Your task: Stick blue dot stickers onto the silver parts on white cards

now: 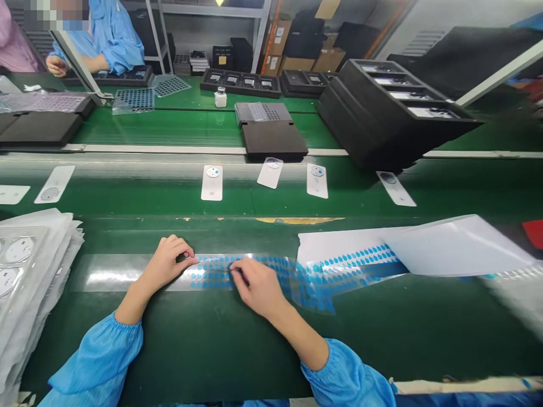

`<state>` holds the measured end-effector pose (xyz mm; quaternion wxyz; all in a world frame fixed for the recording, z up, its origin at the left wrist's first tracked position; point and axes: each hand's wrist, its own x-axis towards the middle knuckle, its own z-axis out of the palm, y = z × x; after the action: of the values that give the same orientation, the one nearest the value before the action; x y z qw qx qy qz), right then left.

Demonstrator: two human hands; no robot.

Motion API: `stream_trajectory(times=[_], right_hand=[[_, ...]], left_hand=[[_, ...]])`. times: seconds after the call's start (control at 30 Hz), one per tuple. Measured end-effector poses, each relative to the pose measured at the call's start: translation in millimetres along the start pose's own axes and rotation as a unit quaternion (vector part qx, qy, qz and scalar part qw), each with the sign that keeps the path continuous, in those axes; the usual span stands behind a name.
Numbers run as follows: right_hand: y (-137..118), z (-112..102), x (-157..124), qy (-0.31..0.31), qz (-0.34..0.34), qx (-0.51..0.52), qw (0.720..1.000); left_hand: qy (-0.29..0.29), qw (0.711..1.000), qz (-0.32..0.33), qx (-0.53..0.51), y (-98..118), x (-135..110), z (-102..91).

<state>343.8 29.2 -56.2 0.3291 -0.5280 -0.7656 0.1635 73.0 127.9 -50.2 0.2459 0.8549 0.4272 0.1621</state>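
Observation:
A clear strip of film (212, 272) dotted with small blue stickers lies flat on the green mat in front of me. My left hand (167, 262) rests on the strip's bare left part, fingers curled and pinched together over the film. My right hand (257, 285) presses on the strip's middle, its fingertips pinched at a blue sticker (232, 274). To the right the film runs on under a curled white backing sheet (424, 249).
White cards with round parts (211, 182) lie in a row on the green conveyor belt behind. A stack of clear trays (29, 265) sits at the left. Black foam trays (382, 107) stand at the back right. A person in a blue smock (110, 34) works at the far left.

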Motion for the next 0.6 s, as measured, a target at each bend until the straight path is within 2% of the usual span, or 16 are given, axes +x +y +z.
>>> stream_trajectory(times=[0.1, 0.17, 0.23, 0.3, 0.37, 0.47, 0.53, 0.6], right_hand=[[17.4, -11.4, 4.1, 0.014, 0.132, -0.088, 0.987], [30.8, -16.9, 5.2, -0.001, 0.204, -0.134, 0.97], [43.1, -21.3, 5.4, -0.017, 0.253, -0.161, 0.954], [51.5, -24.9, 5.4, -0.009, 0.267, -0.174, 0.948], [53.6, -28.0, 6.2, 0.04, 0.229, -0.169, 0.958], [43.4, -31.1, 9.0, 0.148, 0.101, -0.118, 0.977], [31.5, -31.4, 10.0, 0.208, 0.027, -0.112, 0.971], [21.7, -29.0, 8.4, 0.242, -0.018, -0.112, 0.964]], left_hand=[[-0.003, 1.0, -0.005, -0.001, 1.1, -0.9, 0.8], [-0.003, 1.0, -0.005, -0.002, 2.3, -2.0, 2.0], [-0.001, 1.0, -0.005, -0.008, 5.4, -2.9, 4.4], [0.003, 1.0, -0.004, -0.018, 11.1, -3.6, 8.3], [0.008, 1.0, -0.007, -0.024, 19.2, -4.1, 13.5], [0.01, 1.0, -0.005, -0.024, 32.6, -5.0, 21.3], [0.003, 1.0, 0.001, -0.024, 38.9, -5.8, 25.0], [-0.003, 1.0, 0.003, -0.025, 40.8, -6.7, 27.1]])
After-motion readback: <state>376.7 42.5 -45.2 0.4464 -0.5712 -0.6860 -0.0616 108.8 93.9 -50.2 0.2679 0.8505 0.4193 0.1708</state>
